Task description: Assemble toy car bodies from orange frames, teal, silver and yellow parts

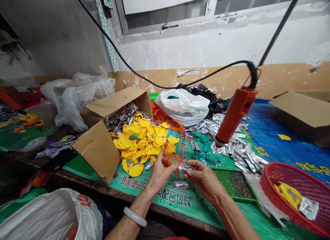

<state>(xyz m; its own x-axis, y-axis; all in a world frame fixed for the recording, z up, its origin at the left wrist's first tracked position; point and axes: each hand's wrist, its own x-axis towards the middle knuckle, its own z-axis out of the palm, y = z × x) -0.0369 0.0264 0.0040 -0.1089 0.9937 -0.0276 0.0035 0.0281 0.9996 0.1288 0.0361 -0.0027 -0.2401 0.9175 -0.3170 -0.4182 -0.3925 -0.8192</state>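
My left hand (160,175) pinches an orange openwork plastic piece (171,156) between thumb and fingers. Opposite it, my right hand (203,181) grips a small silvery strip-like part (185,168) close to the orange piece; whether the two touch I cannot tell. Below them, more silvery parts (180,184) lie on the green printed sheet (170,197). A heap of yellow plastic pieces (140,137) spreads just left of my left hand. To the right of my right hand sits a green tray (221,176) with many small dark screws or similar bits.
An orange electric screwdriver (235,112) hangs from a cable over scattered silvery parts (247,154) and dark green pieces (203,143). An open cardboard box (99,150), a white bag (184,107), a red basket (270,178) and another carton (304,107) stand around.
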